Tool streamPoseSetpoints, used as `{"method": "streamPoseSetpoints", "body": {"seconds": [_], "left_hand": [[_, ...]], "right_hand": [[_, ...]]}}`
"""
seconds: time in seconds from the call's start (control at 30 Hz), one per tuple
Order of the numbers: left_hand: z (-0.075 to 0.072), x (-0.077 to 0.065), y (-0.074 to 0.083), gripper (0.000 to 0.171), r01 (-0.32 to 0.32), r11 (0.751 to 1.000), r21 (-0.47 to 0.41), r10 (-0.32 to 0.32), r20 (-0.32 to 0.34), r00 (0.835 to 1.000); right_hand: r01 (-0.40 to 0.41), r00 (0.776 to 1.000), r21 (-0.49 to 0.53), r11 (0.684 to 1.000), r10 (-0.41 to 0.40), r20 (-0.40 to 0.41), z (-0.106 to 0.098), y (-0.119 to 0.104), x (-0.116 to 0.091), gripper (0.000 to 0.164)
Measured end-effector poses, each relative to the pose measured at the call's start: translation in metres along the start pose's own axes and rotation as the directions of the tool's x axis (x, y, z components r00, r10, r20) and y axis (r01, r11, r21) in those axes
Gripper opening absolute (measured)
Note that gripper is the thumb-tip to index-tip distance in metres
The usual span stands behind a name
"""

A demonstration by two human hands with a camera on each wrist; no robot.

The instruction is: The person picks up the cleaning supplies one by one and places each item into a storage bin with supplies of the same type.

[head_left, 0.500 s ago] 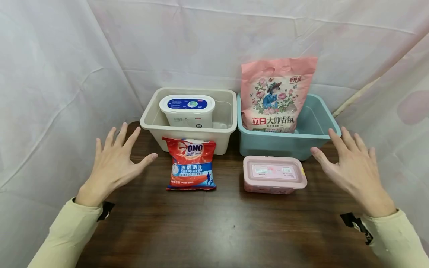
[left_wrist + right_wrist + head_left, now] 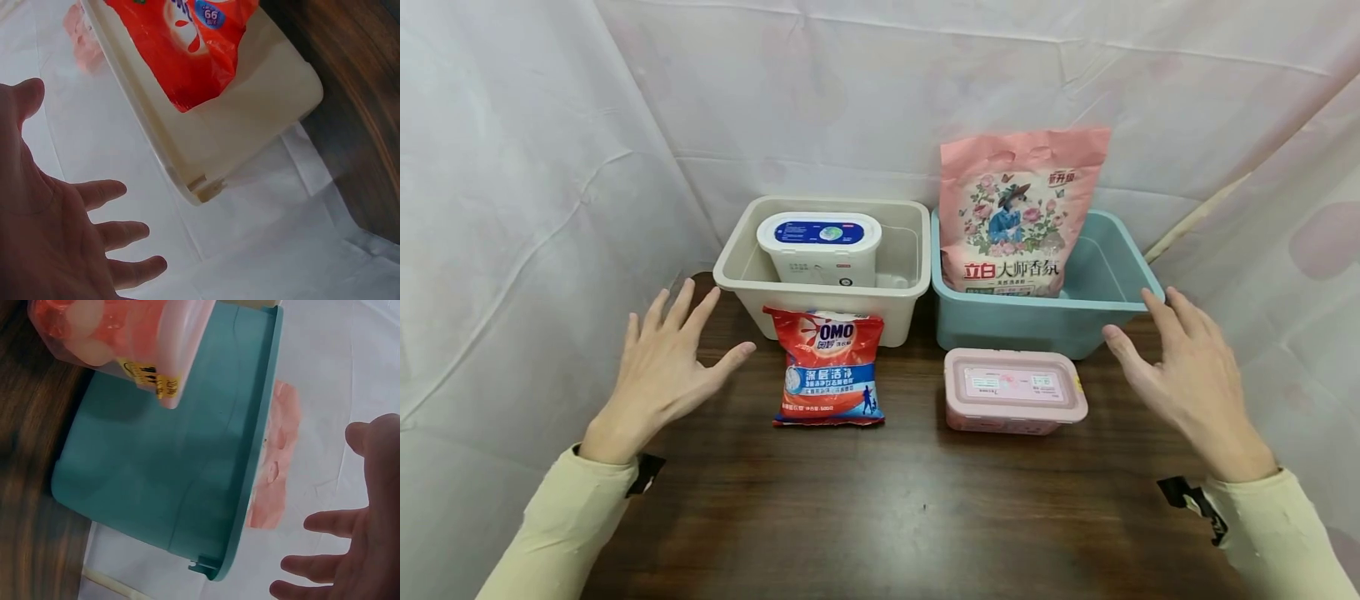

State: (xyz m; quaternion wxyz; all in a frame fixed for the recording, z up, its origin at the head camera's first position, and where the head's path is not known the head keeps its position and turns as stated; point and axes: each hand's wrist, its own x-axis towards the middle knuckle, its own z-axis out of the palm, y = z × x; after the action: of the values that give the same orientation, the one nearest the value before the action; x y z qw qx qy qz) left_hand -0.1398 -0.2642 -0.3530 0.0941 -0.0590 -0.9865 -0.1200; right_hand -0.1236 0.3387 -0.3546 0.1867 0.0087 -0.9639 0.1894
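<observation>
My left hand (image 2: 662, 371) hovers with fingers spread, left of the cream bin (image 2: 820, 296) and the red OMO detergent bag (image 2: 829, 367). On the other side, my right hand (image 2: 1195, 375) is spread at the right end of the blue-green bin (image 2: 1022, 325), its fingertips overlapping the rim in the head view. Neither hand holds anything. The OMO bag leans against the front of the cream bin. In front of the blue-green bin sits a pink lidded box (image 2: 1015, 392); its side looks see-through in the right wrist view, with reddish contents.
Inside the cream bin stands a white tub (image 2: 820, 250) with a blue label. A tall pink washing powder bag (image 2: 1022, 208) stands in the blue-green bin, rising above its rim. Both bins rest on the dark wooden table (image 2: 880, 508); white curtains (image 2: 850, 100) enclose the back and sides.
My left hand has shifted slightly right and my right forearm slightly left. Both hands stay spread, and the bins, bags and boxes have not moved.
</observation>
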Motion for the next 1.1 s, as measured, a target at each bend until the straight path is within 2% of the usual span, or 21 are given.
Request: {"method": "streamPoseSetpoints", "body": {"seconds": [0.23,0.47,0.87,1.1], "left_hand": [[0.007,0.0,0.003,0.097,-0.015,1.0,-0.028,0.014,-0.01,1.0],[0.013,0.001,0.004,0.096,-0.014,0.999,-0.047,0.014,-0.017,1.0],[0.021,-0.002,0.002,0.089,-0.025,0.993,-0.112,0.018,-0.062,0.998],[0.026,-0.002,0.002,0.088,-0.004,0.992,-0.128,0.0,-0.033,0.999]], "right_hand": [[0.015,0.997,0.062,0.998,-0.01,-0.072,0.006,0.003,-0.001,0.074],[0.002,0.994,0.103,0.995,0.01,-0.108,0.009,0.005,0.0,0.075],[-0.002,0.992,0.135,0.991,0.019,-0.127,0.013,0.009,0.002,0.072],[0.028,0.983,0.151,0.988,0.0,-0.182,0.018,0.006,0.004,0.068]]}}
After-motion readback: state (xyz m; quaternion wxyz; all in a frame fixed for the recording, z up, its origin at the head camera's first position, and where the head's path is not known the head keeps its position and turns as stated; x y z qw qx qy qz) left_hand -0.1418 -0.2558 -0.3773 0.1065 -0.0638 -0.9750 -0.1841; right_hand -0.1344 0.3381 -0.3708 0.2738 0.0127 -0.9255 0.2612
